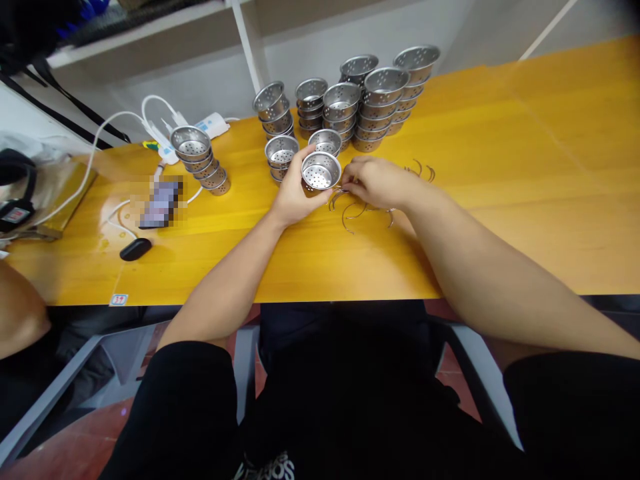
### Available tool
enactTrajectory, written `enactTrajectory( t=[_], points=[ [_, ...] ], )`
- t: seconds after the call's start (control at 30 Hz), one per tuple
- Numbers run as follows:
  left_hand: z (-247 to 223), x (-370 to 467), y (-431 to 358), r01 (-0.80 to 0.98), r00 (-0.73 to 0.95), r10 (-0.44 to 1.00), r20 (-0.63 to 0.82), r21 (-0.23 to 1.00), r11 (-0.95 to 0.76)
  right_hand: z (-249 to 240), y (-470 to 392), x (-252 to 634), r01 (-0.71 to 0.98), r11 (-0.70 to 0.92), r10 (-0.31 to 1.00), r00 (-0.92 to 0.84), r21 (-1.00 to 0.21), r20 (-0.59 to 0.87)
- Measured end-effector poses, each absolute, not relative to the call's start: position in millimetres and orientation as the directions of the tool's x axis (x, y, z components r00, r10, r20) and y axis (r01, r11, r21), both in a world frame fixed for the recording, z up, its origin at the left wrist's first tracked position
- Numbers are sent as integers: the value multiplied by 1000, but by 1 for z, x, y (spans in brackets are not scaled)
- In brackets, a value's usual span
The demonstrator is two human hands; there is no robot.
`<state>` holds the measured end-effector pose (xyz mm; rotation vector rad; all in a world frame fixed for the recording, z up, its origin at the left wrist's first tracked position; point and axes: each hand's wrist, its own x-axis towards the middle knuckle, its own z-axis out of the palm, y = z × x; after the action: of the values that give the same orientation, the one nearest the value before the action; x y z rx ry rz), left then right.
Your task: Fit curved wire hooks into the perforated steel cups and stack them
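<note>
Head view: what do the fingers hold?

"The left hand curls round a cup, mouth up. The right hand has its fingertips drawn narrow, just beside that cup; whether they pinch a wire, I can't tell."

"Anything else?"

"Curved wires lie under and around the right fingers. Cup stacks stand beyond both hands."

"Which step?"

"Picking at a wire, I'd judge. Next calls for a fine pinch and a steady cup."

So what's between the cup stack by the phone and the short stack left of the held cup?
In the head view, only bare table lies between the leftmost stack and the short stack.
</note>
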<state>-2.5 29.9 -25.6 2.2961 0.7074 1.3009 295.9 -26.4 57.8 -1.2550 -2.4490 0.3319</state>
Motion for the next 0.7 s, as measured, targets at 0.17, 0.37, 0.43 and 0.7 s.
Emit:
enactTrajectory(
  t=[0.17, 0.37, 0.43, 0.7],
  points=[
    [-30, -3, 34, 165, 435, 572, 695, 563, -810, 57, -28, 295, 688, 605, 795, -546, -401, 263],
    [-26, -2, 32, 107, 397, 562, 725, 572, -813, 63, -31, 293, 642, 632, 773, -561, -435, 296],
    [-21, -3, 28, 133, 371, 594, 713, 592, -794, 64, -32, 293, 636, 631, 774, -557, -444, 302],
    [-3, -1, 13, 193, 313, 623, 717, 594, -781, 65, -32, 294, 656, 606, 795, -528, -451, 300]
  ],
)
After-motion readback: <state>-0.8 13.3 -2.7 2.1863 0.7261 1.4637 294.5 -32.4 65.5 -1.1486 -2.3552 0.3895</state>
